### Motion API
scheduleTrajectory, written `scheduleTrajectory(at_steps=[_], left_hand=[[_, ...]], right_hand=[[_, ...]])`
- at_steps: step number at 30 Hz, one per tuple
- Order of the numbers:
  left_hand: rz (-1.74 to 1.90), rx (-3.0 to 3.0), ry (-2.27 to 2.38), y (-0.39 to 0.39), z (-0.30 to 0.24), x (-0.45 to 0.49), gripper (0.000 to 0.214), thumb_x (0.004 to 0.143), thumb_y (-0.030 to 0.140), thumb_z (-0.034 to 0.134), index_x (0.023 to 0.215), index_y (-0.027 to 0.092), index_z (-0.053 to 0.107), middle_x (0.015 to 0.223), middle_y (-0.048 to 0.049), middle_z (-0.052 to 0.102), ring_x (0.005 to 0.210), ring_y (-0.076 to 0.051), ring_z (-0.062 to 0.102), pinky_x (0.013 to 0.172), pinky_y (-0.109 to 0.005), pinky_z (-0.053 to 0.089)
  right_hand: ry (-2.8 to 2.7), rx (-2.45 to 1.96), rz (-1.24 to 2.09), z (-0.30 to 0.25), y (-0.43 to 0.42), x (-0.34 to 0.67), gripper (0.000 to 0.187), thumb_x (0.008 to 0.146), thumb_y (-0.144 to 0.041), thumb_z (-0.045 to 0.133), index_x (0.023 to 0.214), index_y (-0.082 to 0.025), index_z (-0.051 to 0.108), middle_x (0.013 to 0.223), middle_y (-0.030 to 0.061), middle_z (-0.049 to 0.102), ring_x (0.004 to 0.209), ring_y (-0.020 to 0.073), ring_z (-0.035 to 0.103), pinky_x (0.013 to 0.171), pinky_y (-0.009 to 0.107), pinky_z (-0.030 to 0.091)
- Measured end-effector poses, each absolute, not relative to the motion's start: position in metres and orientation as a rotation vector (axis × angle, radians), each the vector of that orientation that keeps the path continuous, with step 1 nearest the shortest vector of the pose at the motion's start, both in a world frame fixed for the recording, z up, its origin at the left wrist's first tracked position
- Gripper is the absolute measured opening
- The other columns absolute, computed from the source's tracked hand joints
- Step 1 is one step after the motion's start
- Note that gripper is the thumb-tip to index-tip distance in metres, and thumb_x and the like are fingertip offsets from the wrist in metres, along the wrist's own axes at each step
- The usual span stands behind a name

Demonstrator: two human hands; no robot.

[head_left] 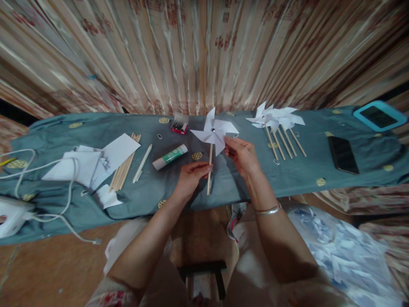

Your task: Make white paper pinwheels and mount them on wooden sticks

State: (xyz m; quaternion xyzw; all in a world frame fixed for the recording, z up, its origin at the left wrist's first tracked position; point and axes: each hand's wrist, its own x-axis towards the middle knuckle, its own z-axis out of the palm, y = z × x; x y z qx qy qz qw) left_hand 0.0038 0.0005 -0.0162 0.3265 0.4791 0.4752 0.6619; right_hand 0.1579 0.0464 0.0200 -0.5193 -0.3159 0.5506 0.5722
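A white paper pinwheel (214,128) with a silver pin at its centre stands on a thin wooden stick above the cloth. My left hand (193,178) is closed on the stick, pinching it between thumb and fingers below the blades. With thumb and fingertips, my right hand (242,154) pinches the edge of the lower right blade. Behind the left hand lies a green and white glue stick (171,157). An open red box (179,123) of small dark pins sits left of the pinwheel. Several finished pinwheels (277,117) lie to the right, their sticks pointing toward me.
Wooden sticks (123,174), a white pen (142,163) and paper sheets (83,164) lie on the left. White cables (70,187) run from a power strip (12,216). A phone (343,154) and blue-framed device (379,116) are at right; a plastic bag (345,251) stands below.
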Motion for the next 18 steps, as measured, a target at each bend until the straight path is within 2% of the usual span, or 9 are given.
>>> scheduleTrajectory(at_steps=[12, 18], left_hand=[[1.089, 0.723, 1.075, 0.0007, -0.0179, 0.003, 0.036, 0.047, 0.038, 0.093, 0.074, 0.017, 0.08, 0.069, -0.0028, 0.072, 0.064, -0.011, 0.058, 0.066, -0.025, 0.046], [1.092, 0.739, 1.088, 0.0016, -0.0196, 0.004, 0.036, 0.048, 0.039, 0.093, 0.073, 0.017, 0.079, 0.07, -0.0028, 0.071, 0.064, -0.012, 0.057, 0.067, -0.026, 0.046]], right_hand=[[-0.743, -1.222, 1.327, 0.0199, 0.0425, 0.153, 0.036, 0.044, -0.043, 0.09, 0.052, -0.019, 0.064, 0.052, -0.0052, 0.061, 0.049, 0.005, 0.046, 0.048, 0.021, 0.034], [-0.795, -1.214, 1.319, 0.0167, 0.0412, 0.1506, 0.037, 0.048, -0.047, 0.091, 0.053, -0.02, 0.066, 0.055, -0.0032, 0.064, 0.05, 0.0066, 0.046, 0.051, 0.023, 0.037]])
